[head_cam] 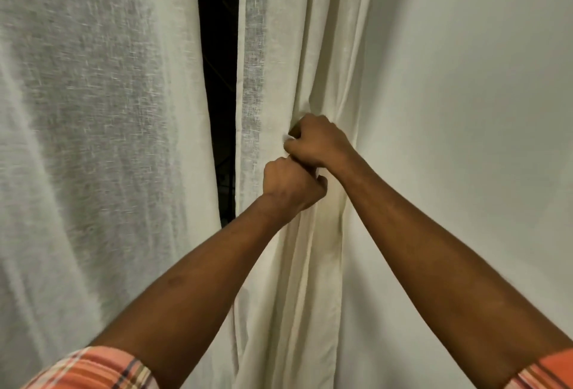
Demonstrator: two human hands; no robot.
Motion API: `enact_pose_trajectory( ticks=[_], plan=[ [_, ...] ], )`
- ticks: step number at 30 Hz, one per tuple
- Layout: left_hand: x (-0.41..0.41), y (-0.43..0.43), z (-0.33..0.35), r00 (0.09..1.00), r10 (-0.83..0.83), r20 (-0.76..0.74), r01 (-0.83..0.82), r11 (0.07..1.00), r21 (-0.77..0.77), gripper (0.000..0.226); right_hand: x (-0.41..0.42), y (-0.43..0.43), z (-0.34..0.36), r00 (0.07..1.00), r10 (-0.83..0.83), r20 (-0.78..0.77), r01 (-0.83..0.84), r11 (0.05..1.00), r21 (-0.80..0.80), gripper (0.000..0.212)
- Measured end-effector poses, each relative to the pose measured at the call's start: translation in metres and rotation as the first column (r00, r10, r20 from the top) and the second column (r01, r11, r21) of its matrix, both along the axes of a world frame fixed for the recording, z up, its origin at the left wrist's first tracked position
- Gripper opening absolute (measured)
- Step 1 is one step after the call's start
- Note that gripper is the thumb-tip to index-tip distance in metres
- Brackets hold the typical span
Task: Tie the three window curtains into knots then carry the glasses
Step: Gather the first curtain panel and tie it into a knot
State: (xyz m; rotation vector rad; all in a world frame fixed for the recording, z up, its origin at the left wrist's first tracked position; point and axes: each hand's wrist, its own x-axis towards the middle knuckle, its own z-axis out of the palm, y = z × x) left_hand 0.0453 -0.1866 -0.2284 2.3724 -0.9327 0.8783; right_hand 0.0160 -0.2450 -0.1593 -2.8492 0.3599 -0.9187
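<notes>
Curtains fill the head view almost edge to edge. One cream curtain hangs through the centre, running from twelve o'clock down to six o'clock, and its folds are gathered into a bunch near the middle of the picture. A second, more sheer curtain covers the whole nine o'clock side, its weave blurred. Between the two shows a narrow dark gap, widest at twelve o'clock and closing toward the centre. A broad, smooth stretch of the same pale cloth spreads over the three o'clock side; whether it is a separate panel cannot be told.

Both bare forearms reach up from the bottom corners and meet on the bunched folds. The right hand sits just above centre, at about one o'clock from the left hand, its fingers curled tight around the gathered cloth. The left hand is directly below and touching it, also a closed fist, with the cloth passing through its grip and falling in long pleats toward six o'clock. Above the right hand the folds fan upward toward twelve o'clock.

A plaid orange sleeve shows at seven o'clock on the left arm, and a matching cuff at five o'clock on the right. No knot can be made out in the cloth.
</notes>
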Motion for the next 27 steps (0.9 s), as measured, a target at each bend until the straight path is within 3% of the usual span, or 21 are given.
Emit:
enact_pose_trajectory(
  ticks=[4,8,14,16,19,22,23,25,27],
  plan=[
    [-0.005,0.006,0.006,1.000,0.017,0.018,-0.016,0.995,-0.095,0.035,-0.005,0.002,0.022,0.962,-0.083,0.262,0.099,0.994,-0.050,0.020],
    [-0.005,-0.006,0.006,0.998,0.060,-0.019,-0.060,0.998,-0.013,0.052,-0.003,0.008,0.039,0.967,-0.091,0.237,0.101,0.994,-0.033,0.004],
    [0.000,-0.019,-0.041,0.966,0.005,-0.258,0.027,0.992,0.121,0.022,0.000,0.019,0.014,0.964,-0.028,0.266,0.045,0.997,-0.059,0.025],
    [0.003,-0.019,-0.066,0.946,0.009,-0.323,0.042,0.988,0.152,0.022,0.003,0.015,-0.013,0.978,-0.049,0.203,0.067,0.995,-0.080,0.029],
    [0.008,-0.012,-0.097,0.906,-0.022,-0.422,0.079,0.990,0.117,0.026,0.007,0.005,-0.075,0.995,-0.095,-0.014,0.093,0.991,-0.099,0.019],
    [0.008,-0.008,-0.115,0.933,-0.033,-0.357,0.124,0.964,0.235,0.037,0.009,0.004,-0.121,0.980,-0.087,-0.176,0.080,0.996,-0.049,0.023],
    [0.008,-0.007,-0.119,0.949,-0.018,-0.316,0.097,0.966,0.237,0.040,0.010,0.005,-0.125,0.977,-0.071,-0.200,0.064,0.997,-0.043,0.027],
    [0.010,-0.007,-0.122,0.929,-0.037,-0.369,0.091,0.987,0.131,0.040,0.012,0.007,-0.118,0.977,-0.044,-0.211,0.044,0.999,-0.008,0.026],
    [0.014,-0.007,-0.118,0.936,-0.017,-0.352,0.070,0.988,0.138,0.036,0.013,0.008,-0.103,0.994,-0.033,-0.109,0.037,0.998,0.041,0.016]
  ],
)
